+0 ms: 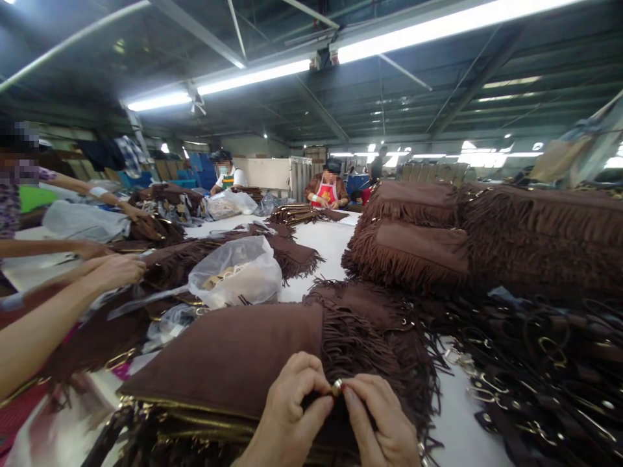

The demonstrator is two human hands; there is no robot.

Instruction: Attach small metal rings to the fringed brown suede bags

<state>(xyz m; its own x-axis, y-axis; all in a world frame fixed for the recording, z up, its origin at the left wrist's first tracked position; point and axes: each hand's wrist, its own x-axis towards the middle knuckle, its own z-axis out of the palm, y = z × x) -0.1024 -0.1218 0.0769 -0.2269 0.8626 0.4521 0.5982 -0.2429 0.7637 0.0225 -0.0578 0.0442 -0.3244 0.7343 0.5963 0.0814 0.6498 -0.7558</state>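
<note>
Brown and smooth-faced, a zipped bag (233, 353) lies at the near centre, its gold zipper (209, 418) along the near edge and fringe (350, 337) to its right; over its right side the left hand (294, 405) and right hand (382, 415) meet, thumb and fingers of each pinching a small gold-coloured metal piece (337, 387), a little red showing beside it; farther right, dark straps (530, 363) with metal clasps (453, 355) lie heaped on the white table (467, 421); beyond them are stacked fringed bags (418, 246); left of centre, past the zipped bag, sits a translucent plastic bag (238, 269); at left, other people's hands (117, 269) are at more brown pieces (189, 256); on the far side sit two people (327, 192) in aprons.
</note>
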